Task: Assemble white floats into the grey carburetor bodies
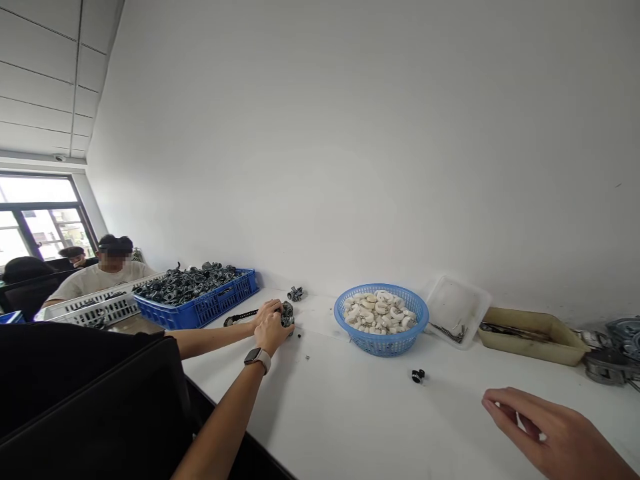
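Observation:
My right hand [547, 430] hovers over the white table at the lower right, thumb and fingertips drawn together in a pinch. I can see no object between those tips. Left of it, apart from the hand, lies a small black part with a shiny band [419, 376]. My left hand is out of view. A co-worker's two hands [273, 327], one wrist wearing a watch [257, 360], are wrapped round a dark grey-green part [287, 313] farther left; their fingers hide most of it.
A blue round basket [381, 345] holds many white curved pieces. Behind it to the right stand a clear plastic tray [457, 300] and a beige bin [535, 353] with thin tools. Dark parts fill a blue crate [200, 310]. Grey mechanical parts [610, 363] lie far right. Another person [113, 267] sits far left.

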